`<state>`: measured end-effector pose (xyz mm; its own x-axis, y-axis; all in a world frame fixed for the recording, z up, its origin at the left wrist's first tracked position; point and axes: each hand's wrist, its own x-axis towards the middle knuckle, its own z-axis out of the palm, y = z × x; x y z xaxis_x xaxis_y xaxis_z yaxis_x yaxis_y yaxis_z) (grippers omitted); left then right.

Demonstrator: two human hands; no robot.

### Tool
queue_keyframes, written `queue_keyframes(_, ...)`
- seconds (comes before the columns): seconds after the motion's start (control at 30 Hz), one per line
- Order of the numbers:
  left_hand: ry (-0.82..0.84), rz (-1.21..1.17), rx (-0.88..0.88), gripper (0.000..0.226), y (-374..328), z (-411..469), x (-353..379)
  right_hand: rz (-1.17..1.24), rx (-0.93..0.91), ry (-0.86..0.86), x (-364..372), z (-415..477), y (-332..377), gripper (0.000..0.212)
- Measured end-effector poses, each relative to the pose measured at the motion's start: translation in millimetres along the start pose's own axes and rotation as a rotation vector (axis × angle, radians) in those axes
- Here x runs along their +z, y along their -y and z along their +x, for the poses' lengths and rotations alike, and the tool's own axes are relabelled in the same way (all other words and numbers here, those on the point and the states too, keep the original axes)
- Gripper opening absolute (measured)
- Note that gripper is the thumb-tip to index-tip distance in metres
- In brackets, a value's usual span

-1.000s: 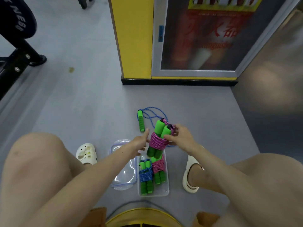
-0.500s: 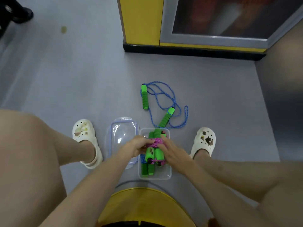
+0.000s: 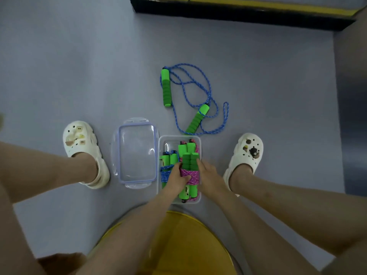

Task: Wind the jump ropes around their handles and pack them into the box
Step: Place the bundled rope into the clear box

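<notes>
A clear plastic box point(image 3: 165, 139) stands on the floor between my feet. In it lie a blue-wound rope bundle point(image 3: 166, 167) at the left and a pink-wound bundle at the back right point(image 3: 186, 148). On top sits a second pink-wound bundle with green handles point(image 3: 191, 175). My left hand point(image 3: 177, 180) presses on its left side and my right hand point(image 3: 207, 175) on its right side. An unwound blue jump rope point(image 3: 190, 100) with two green foam handles lies loose on the floor just beyond the box.
The box's clear lid point(image 3: 137, 153) with a purple rim lies flat to the left of the box. My white clogs stand at the left point(image 3: 83, 147) and right point(image 3: 246, 155). A yellow stool edge point(image 3: 178, 245) is under me. A black-and-yellow base point(image 3: 238, 10) runs along the far side.
Both hands lowered the pink-wound bundle from above the box down into it, on top of the others. The camera tilted downward.
</notes>
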<state>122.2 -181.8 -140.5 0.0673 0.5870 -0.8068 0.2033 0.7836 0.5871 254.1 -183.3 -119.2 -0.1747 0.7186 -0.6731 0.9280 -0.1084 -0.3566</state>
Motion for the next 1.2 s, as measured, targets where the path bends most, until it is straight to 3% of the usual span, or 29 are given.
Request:
queue_keyframes(0.1,-0.006,0.124,0.044,0.056,9,3,4,-0.151,-0.027,-0.011,2,-2,-3,0.091)
queue_keyframes(0.2,-0.062,0.46,0.153,0.062,17,9,-2,-0.23,-0.073,-0.032,4,-5,-9,0.103)
queue_keyframes(0.33,0.105,0.574,0.137,0.098,26,14,-14,-0.294,-0.152,-0.065,5,-2,-10,0.112)
queue_keyframes(0.4,0.137,0.643,0.129,0.106,32,16,-15,-0.332,-0.198,-0.053,5,2,-8,0.11)
queue_keyframes(0.63,0.053,0.793,0.127,0.098,28,13,-5,-0.428,-0.147,-0.011,7,14,1,0.083)
queue_keyframes(0.9,-0.018,0.834,0.139,0.086,37,16,-1,-0.582,-0.138,-0.199,37,24,-9,0.085)
queue_keyframes(1.03,-0.068,0.924,0.092,0.087,39,14,4,-0.729,-0.127,-0.157,37,23,-3,0.073)
queue_keyframes(1.2,-0.024,1.043,0.08,0.087,30,14,1,-0.658,-0.078,-0.143,32,19,7,0.077)
